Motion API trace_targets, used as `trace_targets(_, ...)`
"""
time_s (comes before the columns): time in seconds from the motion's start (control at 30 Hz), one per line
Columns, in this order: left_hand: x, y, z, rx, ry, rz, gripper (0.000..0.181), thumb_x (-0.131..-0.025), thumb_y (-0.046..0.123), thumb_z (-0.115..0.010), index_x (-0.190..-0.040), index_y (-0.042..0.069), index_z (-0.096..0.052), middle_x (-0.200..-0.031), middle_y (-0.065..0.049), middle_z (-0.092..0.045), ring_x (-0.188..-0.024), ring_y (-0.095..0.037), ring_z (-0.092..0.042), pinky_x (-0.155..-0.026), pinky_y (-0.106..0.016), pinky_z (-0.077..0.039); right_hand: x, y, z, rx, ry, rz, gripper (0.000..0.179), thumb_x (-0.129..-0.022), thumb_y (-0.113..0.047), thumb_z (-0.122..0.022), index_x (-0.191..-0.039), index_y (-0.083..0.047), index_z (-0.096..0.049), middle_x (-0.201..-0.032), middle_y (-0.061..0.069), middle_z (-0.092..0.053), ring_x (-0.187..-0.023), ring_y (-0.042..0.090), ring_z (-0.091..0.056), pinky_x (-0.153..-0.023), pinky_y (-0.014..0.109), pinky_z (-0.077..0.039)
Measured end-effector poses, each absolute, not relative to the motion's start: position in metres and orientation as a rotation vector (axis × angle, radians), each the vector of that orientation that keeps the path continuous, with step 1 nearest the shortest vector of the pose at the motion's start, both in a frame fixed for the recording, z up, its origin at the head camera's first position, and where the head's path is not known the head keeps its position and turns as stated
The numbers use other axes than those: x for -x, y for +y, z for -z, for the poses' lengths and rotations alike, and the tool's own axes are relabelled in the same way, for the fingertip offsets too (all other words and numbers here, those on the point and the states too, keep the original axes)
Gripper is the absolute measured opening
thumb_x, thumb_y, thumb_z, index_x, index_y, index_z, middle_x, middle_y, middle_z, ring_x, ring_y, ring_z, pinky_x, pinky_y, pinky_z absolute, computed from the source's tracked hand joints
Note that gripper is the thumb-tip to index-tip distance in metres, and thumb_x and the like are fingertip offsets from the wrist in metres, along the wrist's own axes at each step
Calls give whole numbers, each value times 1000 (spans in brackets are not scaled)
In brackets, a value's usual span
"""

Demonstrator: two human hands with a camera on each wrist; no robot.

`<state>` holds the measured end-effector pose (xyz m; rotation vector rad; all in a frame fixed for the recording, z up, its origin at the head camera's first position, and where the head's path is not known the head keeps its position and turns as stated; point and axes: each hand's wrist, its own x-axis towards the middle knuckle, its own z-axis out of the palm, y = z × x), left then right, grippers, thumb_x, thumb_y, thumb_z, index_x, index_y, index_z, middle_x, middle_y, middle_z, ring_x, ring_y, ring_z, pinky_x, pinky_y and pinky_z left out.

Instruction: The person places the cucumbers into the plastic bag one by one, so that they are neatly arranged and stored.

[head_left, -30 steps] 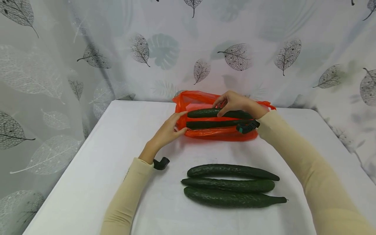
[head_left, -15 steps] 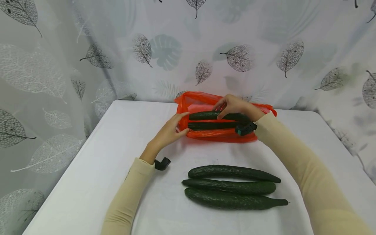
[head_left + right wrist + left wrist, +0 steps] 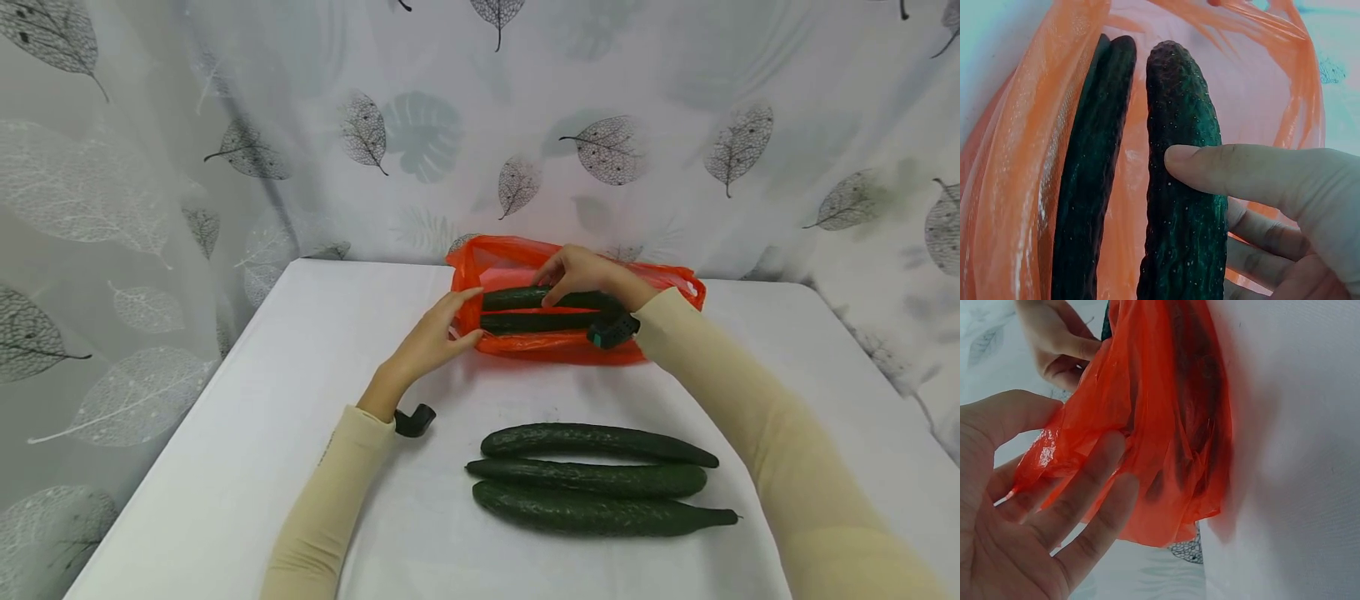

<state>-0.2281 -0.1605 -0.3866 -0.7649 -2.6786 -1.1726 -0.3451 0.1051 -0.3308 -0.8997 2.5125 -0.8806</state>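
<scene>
My right hand (image 3: 581, 271) reaches into an open red plastic bag (image 3: 570, 348) and holds a long dark green cucumber (image 3: 517, 297). In the right wrist view, the thumb (image 3: 1210, 167) presses the bumpy skin of this cucumber, with the fingers partly hidden behind it. Beside it in the bag lies another cucumber (image 3: 1094, 162), and a further tip peeks out past its end. My left hand (image 3: 431, 333) is at the bag's left end. Its fingers (image 3: 1094, 515) are spread against the thin plastic, and the thumb touches the bag's edge.
Three more cucumbers lie side by side in front of the bag: a back one (image 3: 592, 437), a middle one (image 3: 592, 477) and a front one (image 3: 592, 510). All are on a white table (image 3: 247, 467). A leaf-patterned curtain (image 3: 420, 192) hangs close behind the bag.
My right hand has shifted slightly left along the cucumber, which sits a little lower in the bag. The left hand stays at the bag's left end.
</scene>
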Motion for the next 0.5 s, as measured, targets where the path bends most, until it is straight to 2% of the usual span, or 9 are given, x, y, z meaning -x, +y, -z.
trace_targets(0.1, 227, -161, 386, 757, -2689, 1179, 64, -92, 19, -67, -148, 9, -38, -138, -12, -48, -100, -26, -55, -83, -39, -54, 346, 102, 333, 910, 2502, 881, 38, -79, -6, -79, -114, 3, -70, -112, 19, -69, -100, 32, -63, -87, 45, -52)
trace_targets(0.5, 228, -160, 387, 783, -2691, 1171, 64, -92, 18, -67, -148, 8, -38, -140, -12, -47, -101, -25, -55, -83, -39, -54, 351, 98, 339, 932, 2521, 801, 38, -82, -3, -76, -118, 2, -68, -122, 21, -65, -108, 36, -60, -88, 46, -52)
